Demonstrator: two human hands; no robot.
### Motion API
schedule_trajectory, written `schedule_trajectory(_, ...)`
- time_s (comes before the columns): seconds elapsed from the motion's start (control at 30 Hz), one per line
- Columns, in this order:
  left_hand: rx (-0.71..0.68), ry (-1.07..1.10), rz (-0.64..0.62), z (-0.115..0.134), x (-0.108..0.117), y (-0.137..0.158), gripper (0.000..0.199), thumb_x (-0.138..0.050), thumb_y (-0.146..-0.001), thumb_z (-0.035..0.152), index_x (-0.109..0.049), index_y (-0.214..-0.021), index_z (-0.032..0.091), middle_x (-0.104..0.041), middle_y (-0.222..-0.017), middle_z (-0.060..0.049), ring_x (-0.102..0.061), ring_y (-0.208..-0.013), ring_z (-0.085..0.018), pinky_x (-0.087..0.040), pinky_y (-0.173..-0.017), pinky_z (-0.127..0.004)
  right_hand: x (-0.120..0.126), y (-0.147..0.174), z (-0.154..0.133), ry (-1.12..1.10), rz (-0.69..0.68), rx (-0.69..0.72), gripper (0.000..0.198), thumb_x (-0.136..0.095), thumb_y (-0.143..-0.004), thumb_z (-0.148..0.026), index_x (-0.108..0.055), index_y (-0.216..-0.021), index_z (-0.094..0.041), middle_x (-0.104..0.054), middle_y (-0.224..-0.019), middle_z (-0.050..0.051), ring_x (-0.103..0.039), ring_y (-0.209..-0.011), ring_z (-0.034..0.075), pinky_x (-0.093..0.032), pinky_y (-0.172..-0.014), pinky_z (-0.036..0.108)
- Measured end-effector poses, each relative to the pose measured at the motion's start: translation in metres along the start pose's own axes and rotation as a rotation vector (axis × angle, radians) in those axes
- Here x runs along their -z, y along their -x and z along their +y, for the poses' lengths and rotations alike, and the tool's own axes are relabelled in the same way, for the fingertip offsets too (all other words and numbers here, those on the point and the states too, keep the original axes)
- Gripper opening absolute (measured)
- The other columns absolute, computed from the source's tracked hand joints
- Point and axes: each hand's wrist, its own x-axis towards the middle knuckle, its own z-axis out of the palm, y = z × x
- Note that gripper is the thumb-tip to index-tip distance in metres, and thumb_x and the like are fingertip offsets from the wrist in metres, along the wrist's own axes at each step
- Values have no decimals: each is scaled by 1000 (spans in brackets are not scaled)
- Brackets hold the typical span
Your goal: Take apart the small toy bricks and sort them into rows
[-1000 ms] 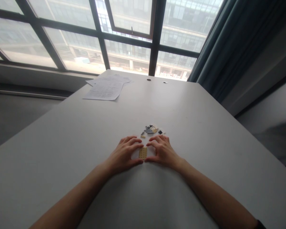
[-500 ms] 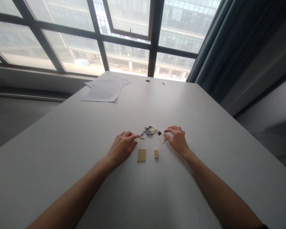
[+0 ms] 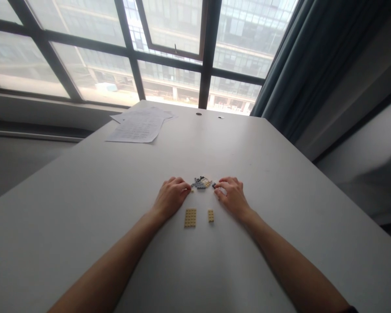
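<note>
My left hand (image 3: 172, 196) rests on the white table with its fingers curled together. Its fingertips are by a small tan brick (image 3: 192, 191) at the left end of the pile, and what they pinch, if anything, is hidden. My right hand (image 3: 232, 194) has thumb and forefinger apart, the forefinger beside a small black brick (image 3: 213, 185). The white plate near it is mostly covered by the hand. Between the hands lies a pile of toy bricks (image 3: 201, 183) in grey, black, white and tan. Nearer me are a tan plate (image 3: 190, 218) and a smaller tan brick (image 3: 210, 215).
Printed sheets of paper (image 3: 137, 128) lie at the table's far left. Two round cable holes sit near the far edge, one of them at the middle (image 3: 198, 114). Windows stand beyond the table, and a dark curtain (image 3: 280, 82) hangs at the right.
My right hand has moved left, covering most of the white plate and coming up to the black brick. My left hand's forefinger, stretched out before, is now curled in. The view has shifted slightly.
</note>
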Motion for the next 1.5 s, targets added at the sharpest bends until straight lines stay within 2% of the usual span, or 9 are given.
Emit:
schedule_trajectory(0.3,-3,120,-29,-11,3,7,19,-53,-86,24,-72,-82,26,-66,-92,-3,-54,-92,-21,-42,-84,-35,-17,-20,-17,94,-25,-12,18,-67,-81,-33,-69,-95,-23,-62,-107,6,-48,-107,24,-30,-92,40)
schedule_trajectory(0.47,41,109,21,-9,8,10,26,-49,-80,13,-69,-92,23,-65,-99,-4,-53,-98,-22,-41,-89,-37,-20,-21,-15,62,-23,-39,21,-70,-77,-37,-67,-93,-23,-61,-106,4,-48,-105,23,-31,-91,39)
schedule_trajectory(0.63,32,113,-88,-8,15,11,23,-55,-74,20,-66,-94,23,-64,-101,-3,-53,-100,-23,-39,-90,-39,-21,-21,-17,94,-13,-43,29,-70,-76,-42,-67,-96,-22,-59,-110,7,-47,-107,25,-30,-92,40)
schedule_trajectory(0.83,-18,96,-173,-16,21,12,33,-54,-70,20,-67,-101,26,-62,-105,-2,-50,-104,-24,-36,-95,-40,-24,-23,-20,91,-20,-33,20,-66,-80,-37,-68,-92,-22,-59,-111,7,-46,-108,24,-29,-93,40)
schedule_trajectory(1.03,-64,93,-206,-17,22,12,28,-53,-79,29,-69,-102,32,-61,-104,-3,-51,-102,-23,-35,-97,-41,-21,-20,-18,29,-41,12,15,-62,-84,-31,-67,-94,-22,-59,-113,7,-46,-111,25,-30,-96,43)
schedule_trajectory(1.13,-58,147,-207,-18,22,10,24,-54,-81,32,-70,-99,30,-62,-104,-3,-52,-102,-23,-35,-97,-42,-18,-20,-13,-139,-14,-13,14,-63,-83,-28,-68,-96,-23,-60,-115,6,-46,-112,24,-32,-98,43)
schedule_trajectory(1.2,-17,264,-187,-17,23,8,22,-57,-80,34,-70,-96,26,-63,-104,-4,-53,-101,-23,-38,-96,-40,-14,-21,-12,-387,-17,-56,16,-62,-82,-30,-68,-95,-22,-60,-115,7,-49,-111,22,-37,-95,39)
schedule_trajectory(1.37,302,916,-58,-5,24,3,37,-62,-79,46,-66,-103,18,-66,-99,-7,-59,-83,-18,-47,-74,-31,3,-20,-21,-1249,-100,-341,34,-62,-78,-50,-66,-96,-21,-64,-114,7,-59,-95,19,-47,-77,32)
schedule_trajectory(1.5,428,1258,43,8,22,2,43,-70,-71,48,-68,-99,15,-67,-95,-8,-58,-82,-16,-46,-71,-28,15,-16,-32,-1501,-162,-443,36,-68,-73,-54,-66,-92,-23,-65,-113,5,-60,-93,18,-48,-72,29)
